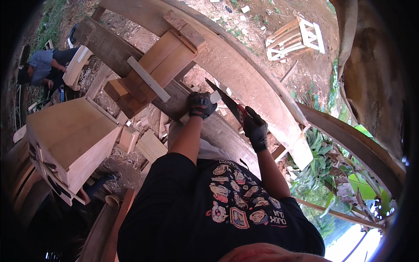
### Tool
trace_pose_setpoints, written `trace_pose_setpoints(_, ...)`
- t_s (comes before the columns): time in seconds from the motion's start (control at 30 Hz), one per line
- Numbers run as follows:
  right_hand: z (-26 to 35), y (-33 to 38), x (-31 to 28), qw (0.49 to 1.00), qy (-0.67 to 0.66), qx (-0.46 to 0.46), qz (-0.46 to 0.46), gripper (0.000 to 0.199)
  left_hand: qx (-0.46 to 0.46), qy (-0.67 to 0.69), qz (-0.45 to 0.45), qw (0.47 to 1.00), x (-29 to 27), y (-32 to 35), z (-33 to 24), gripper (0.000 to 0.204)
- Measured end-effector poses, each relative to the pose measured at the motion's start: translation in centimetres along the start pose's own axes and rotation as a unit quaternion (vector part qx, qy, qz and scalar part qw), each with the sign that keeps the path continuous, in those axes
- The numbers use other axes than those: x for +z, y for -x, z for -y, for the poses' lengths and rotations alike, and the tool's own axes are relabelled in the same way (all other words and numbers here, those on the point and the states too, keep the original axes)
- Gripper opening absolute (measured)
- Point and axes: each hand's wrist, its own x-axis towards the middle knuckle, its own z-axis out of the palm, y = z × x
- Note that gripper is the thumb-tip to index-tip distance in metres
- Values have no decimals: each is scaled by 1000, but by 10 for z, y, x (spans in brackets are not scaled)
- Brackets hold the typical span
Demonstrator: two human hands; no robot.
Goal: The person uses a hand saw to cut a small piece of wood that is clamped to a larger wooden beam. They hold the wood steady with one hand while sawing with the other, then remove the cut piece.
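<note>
My left hand [200,105], in a dark glove, is closed around a small pale piece of wood [215,97] whose end sticks out to the right. Its grip rests over a long weathered plank [227,135]. My right hand [255,128], gloved too, is wrapped round the handle of a handsaw [227,100] with some red at the grip. The dark, tapering blade points away and to the left, just right of the wood piece. Whether its teeth touch the wood, I cannot tell. Beyond my left hand, a pale strip [148,78] lies across stacked brown boards [163,56].
A broad plank [257,91] curves past on the right. A box-like wooden cabinet [72,131] stands at left, near offcuts [150,146]. Another person [41,67] works far left on a wooden piece [77,65]. A slatted wooden frame [294,39] sits on the ground, far right.
</note>
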Motion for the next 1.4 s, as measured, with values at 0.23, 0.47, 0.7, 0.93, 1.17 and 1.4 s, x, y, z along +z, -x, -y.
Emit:
trace_pose_setpoints(0.23,47,33,-64,894,314,-312,-75,19,2,-22,-3,1000,-1,3,-2,53)
trace_pose_setpoints(0.47,53,62,-136,953,203,-227,4,26,19,-26,-23,999,-12,5,-3,55)
trace_pose_setpoints(0.7,48,132,-164,992,-55,-117,12,33,52,-35,-58,996,-10,12,12,65)
trace_pose_setpoints(0.93,38,194,-171,988,-145,-40,-24,33,69,-54,-18,996,-40,34,14,81)
trace_pose_setpoints(1.17,27,226,-154,993,-23,-79,-85,35,67,-20,2,998,-63,53,42,87)
trace_pose_setpoints(1.4,37,243,-135,985,-156,-7,-70,37,50,-130,-157,978,-29,82,59,87)
